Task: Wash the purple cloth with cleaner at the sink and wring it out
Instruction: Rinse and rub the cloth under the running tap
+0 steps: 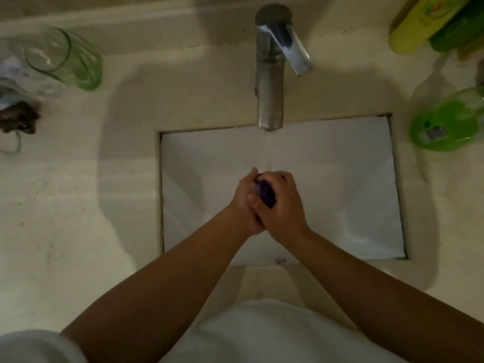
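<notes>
Purple fabric shows only as a small dark wad between two hands pressed together over the white sink (340,205). The purple cloth (265,192) is bunched up tight, and most of it is hidden by the fingers. The left hand (246,203) lies under and to the side of it, palm turned inward, fingers stretched toward the tap. The right hand (282,205) lies over the top, fingers curled down around the wad, thumb crossing onto the left palm. Both hands are clenched on the cloth, one against the other.

A thin stream of water (268,150) falls from the metal tap (271,74) and lands right at the fingertips where the cloth peeks out. The tap's lever (293,48) is swung toward the right.

The sink is set into a pale stone counter (78,205). On the counter at the left stands a clear green-tinted glass (65,58), with some crumpled clear plastic (15,72) and a dark tangled clump (18,119) near it. At the right sits a bright green bottle (447,124), seen from above, and further back a yellow-green bottle (421,22) lies at the corner. Both forearms are bare, and a white garment (262,334) fills the bottom edge.
</notes>
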